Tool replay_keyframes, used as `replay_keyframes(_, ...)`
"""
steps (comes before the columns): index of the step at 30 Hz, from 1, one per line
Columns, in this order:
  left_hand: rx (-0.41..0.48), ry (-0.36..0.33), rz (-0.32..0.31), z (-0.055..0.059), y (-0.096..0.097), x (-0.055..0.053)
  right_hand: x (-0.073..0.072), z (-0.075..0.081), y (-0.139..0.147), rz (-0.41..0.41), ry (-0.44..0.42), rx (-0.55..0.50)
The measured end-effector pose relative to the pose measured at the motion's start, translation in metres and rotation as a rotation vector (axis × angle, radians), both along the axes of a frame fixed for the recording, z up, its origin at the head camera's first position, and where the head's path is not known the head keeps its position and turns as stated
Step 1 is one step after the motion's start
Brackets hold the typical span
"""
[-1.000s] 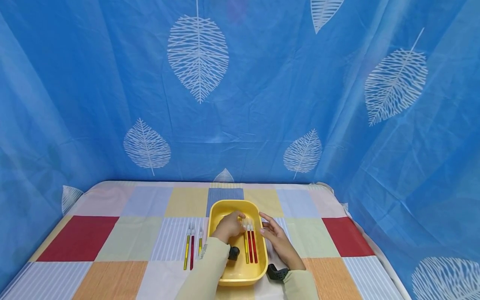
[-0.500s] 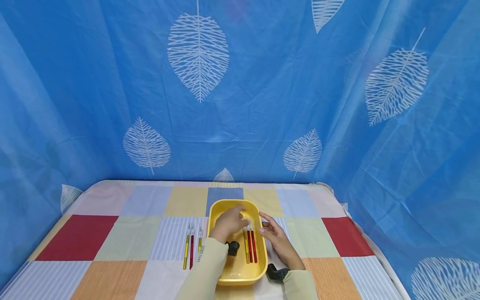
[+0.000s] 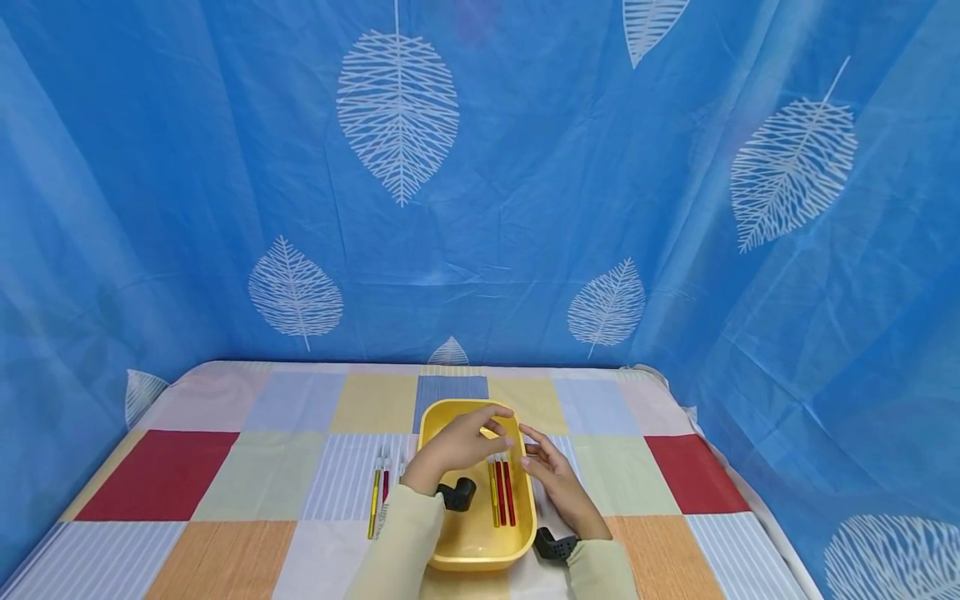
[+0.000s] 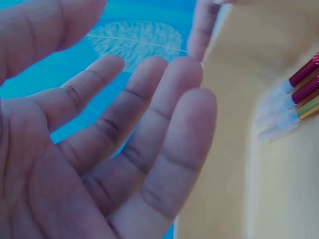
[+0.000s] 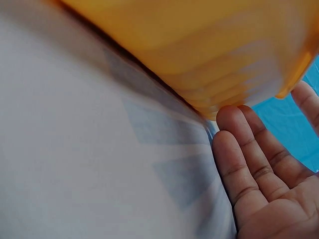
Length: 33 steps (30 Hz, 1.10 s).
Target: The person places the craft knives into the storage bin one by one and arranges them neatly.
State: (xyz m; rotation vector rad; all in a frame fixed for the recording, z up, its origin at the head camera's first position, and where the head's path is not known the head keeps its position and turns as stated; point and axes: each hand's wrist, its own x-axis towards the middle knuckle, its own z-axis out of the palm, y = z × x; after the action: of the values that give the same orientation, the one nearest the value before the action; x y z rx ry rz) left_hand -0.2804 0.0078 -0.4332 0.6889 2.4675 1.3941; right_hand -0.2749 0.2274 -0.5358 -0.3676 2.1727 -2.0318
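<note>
A yellow plastic tray (image 3: 468,546) stands on the table. Inside, along its right side, lie two red craft knives (image 3: 508,496) and a yellow craft knife (image 3: 493,496), their clear-capped ends pointing away. My left hand (image 3: 459,442) hovers over the tray's far half with fingers spread and slightly bent; the left wrist view shows its palm bare. At the tray's right side, my right hand (image 3: 561,485) has its fingers against or very near the wall and rim. Left of the tray are another yellow knife (image 3: 374,504) and a red one (image 3: 386,483); a third is mostly behind the left sleeve.
A patchwork cloth (image 3: 262,475) covers the table. Blue curtains (image 3: 510,167) with white leaf prints hang behind and at both sides. Black wrist cameras sit on the left wrist (image 3: 459,495) and right wrist (image 3: 555,546).
My left hand has lifted off the capped ends of the knives in the tray and its fingers have opened. The sleeve now covers more of the knives outside. My right hand stays put.
</note>
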Motion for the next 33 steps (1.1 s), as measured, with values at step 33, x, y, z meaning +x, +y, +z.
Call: replay_keyframes(33,0.362,0.203,0.208,0.005,-0.071,0.03,0.001,-0.003,-0.002,-0.048,0.025,0.031)
